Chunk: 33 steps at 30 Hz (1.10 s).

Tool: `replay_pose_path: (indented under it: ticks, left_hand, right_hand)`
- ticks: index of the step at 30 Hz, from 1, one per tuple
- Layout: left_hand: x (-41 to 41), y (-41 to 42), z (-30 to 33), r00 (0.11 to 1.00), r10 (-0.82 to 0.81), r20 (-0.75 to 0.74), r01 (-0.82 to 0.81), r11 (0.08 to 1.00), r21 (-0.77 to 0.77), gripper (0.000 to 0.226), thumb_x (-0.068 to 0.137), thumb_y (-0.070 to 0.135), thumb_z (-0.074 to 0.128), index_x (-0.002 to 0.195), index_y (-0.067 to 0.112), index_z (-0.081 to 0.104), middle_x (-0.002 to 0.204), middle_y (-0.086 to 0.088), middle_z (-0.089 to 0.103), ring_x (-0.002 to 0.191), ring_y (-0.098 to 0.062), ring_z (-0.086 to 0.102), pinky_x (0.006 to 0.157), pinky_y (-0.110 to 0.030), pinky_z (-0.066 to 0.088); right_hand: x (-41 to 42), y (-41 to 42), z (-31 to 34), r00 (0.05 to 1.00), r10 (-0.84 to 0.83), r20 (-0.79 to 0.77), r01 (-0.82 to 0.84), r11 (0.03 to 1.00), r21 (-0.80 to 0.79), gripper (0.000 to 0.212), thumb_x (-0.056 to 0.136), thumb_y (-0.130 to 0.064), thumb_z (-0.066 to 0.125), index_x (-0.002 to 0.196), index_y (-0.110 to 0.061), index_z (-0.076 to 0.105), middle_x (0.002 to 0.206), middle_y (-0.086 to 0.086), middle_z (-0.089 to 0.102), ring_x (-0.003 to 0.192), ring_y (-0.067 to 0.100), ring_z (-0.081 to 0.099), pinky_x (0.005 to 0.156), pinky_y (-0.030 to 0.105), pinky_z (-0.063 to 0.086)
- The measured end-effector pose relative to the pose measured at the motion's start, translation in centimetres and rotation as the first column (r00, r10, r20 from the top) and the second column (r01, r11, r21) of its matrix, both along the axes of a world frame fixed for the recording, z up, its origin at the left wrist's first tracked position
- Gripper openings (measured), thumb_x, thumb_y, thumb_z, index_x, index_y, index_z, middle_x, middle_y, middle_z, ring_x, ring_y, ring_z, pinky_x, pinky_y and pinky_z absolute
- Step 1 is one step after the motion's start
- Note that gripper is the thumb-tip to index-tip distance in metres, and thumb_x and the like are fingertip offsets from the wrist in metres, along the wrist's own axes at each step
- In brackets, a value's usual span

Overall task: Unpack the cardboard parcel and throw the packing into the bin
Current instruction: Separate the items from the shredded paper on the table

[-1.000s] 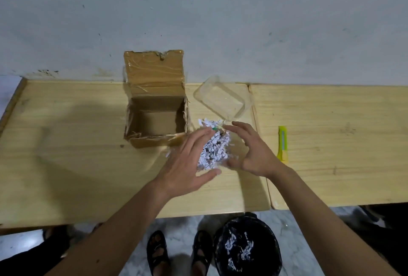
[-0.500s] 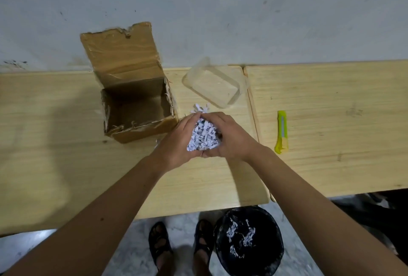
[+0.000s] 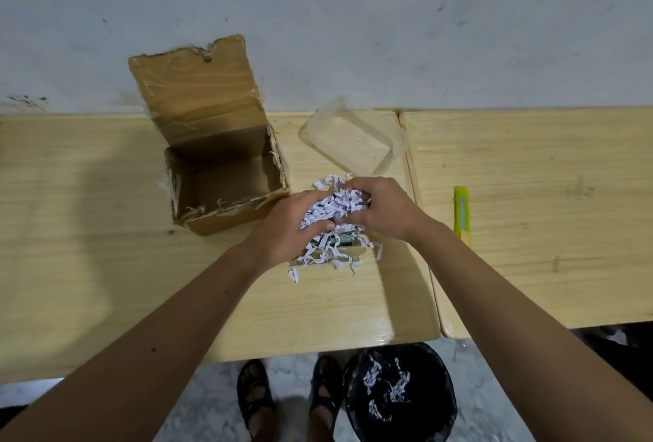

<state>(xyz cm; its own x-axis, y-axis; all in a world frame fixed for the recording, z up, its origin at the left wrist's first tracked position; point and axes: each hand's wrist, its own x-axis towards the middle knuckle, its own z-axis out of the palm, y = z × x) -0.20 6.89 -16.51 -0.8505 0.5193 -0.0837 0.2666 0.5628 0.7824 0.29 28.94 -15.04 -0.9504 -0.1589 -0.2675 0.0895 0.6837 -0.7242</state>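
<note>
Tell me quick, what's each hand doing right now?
Left hand: grips the shredded paper.
Right hand: grips the same shredded paper.

No writing to read anywhere here. The cardboard parcel (image 3: pixel 215 173) shows bare brown card and tape, no label or print facing us. Just right of it, the shredded paper (image 3: pixel 334 206) carries dark specks of print, far too small and cut up to make out. Further right of the parcel, the yellow cutter (image 3: pixel 462 210) shows no brand.
</note>
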Motion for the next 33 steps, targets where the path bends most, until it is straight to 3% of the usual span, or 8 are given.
replay_pose_path:
  ticks: [3,8,11,13,20,24,28,33]
  left_hand:
    - [0.1,0.3,-0.2,0.999,0.042,0.008,-0.042,0.999,-0.004,0.056,0.097,0.027,0.072,0.148,0.012,0.053,0.144,-0.004,0.061,0.131,-0.013,0.054,0.099,-0.015,0.035]
    - [0.3,0.5,-0.1,0.983,0.078,0.166,-0.093,0.992,0.086,0.058,0.094,0.047,0.069,0.144,0.023,0.053,0.133,0.006,0.066,0.118,-0.003,0.061,0.100,-0.028,0.051]
    - [0.4,0.4,-0.1,0.981,0.065,0.182,-0.075,0.996,0.046,0.076,0.079,0.044,0.086,0.144,0.024,0.052,0.130,0.010,0.062,0.115,-0.003,0.060,0.093,-0.009,0.044]
    - [0.4,0.5,-0.1,0.987,0.068,0.144,-0.072,0.997,0.026,0.066,0.084,0.034,0.085,0.141,0.019,0.055,0.122,0.008,0.065,0.108,-0.004,0.061,0.085,-0.001,0.041]
    - [0.0,0.2,-0.2,0.997,0.064,0.032,-0.063,0.998,-0.010,0.044,0.091,0.013,0.077,0.133,0.007,0.064,0.113,0.006,0.070,0.101,0.000,0.063,0.083,0.003,0.039]
    - [-0.1,0.1,-0.5,0.997,0.083,0.004,-0.083,0.996,-0.032,0.048,0.091,0.016,0.078,0.135,0.005,0.063,0.124,-0.005,0.072,0.111,-0.012,0.065,0.086,0.006,0.034]
    - [-0.2,0.1,-0.8,0.995,0.095,-0.006,-0.095,0.994,-0.052,0.054,0.092,0.025,0.077,0.140,0.007,0.060,0.138,-0.009,0.066,0.121,-0.024,0.065,0.099,-0.014,0.040]
    - [-0.6,-0.1,-1.1,0.993,0.113,0.042,-0.111,0.993,-0.043,0.055,0.093,0.032,0.076,0.140,0.009,0.060,0.134,-0.009,0.069,0.118,-0.023,0.067,0.103,-0.032,0.048]
  right_hand:
    - [0.0,-0.3,-0.1,0.999,-0.038,-0.022,0.037,0.999,-0.023,0.046,0.078,-0.006,0.084,0.121,-0.017,0.071,0.093,-0.011,0.073,0.081,-0.003,0.069,0.076,0.014,0.052]
    - [0.1,-0.9,-0.8,0.991,-0.044,-0.125,0.049,0.998,0.035,0.041,0.078,-0.008,0.080,0.116,-0.018,0.071,0.094,-0.001,0.078,0.084,0.016,0.072,0.080,0.031,0.057]
    - [0.1,-1.1,-0.8,0.991,-0.033,-0.128,0.043,0.996,0.075,0.039,0.078,-0.012,0.078,0.116,-0.019,0.072,0.096,0.001,0.078,0.088,0.019,0.072,0.084,0.037,0.058]
    - [0.3,-1.0,-0.5,0.993,-0.028,-0.113,0.033,0.999,0.040,0.039,0.080,-0.012,0.078,0.118,-0.019,0.071,0.098,0.000,0.078,0.089,0.018,0.073,0.085,0.037,0.058]
    - [1.2,0.1,0.9,0.994,-0.098,-0.043,0.092,0.986,-0.139,0.046,0.079,-0.015,0.088,0.121,-0.024,0.071,0.093,-0.014,0.073,0.086,0.010,0.072,0.082,0.035,0.061]
    - [1.9,0.7,1.5,0.980,-0.157,-0.119,0.133,0.973,-0.189,0.049,0.078,-0.031,0.090,0.124,-0.031,0.072,0.120,-0.009,0.072,0.108,0.009,0.070,0.091,0.039,0.061]
    - [3.5,1.2,2.0,0.870,-0.170,-0.463,0.128,0.984,-0.121,0.033,0.085,-0.013,0.082,0.116,-0.020,0.074,0.124,-0.008,0.071,0.119,0.012,0.064,0.098,0.035,0.052]
    - [5.8,0.9,1.1,0.958,-0.009,-0.286,-0.049,0.980,-0.193,0.016,0.087,-0.005,0.078,0.098,-0.016,0.080,0.097,-0.004,0.075,0.085,0.015,0.071,0.078,0.036,0.058]
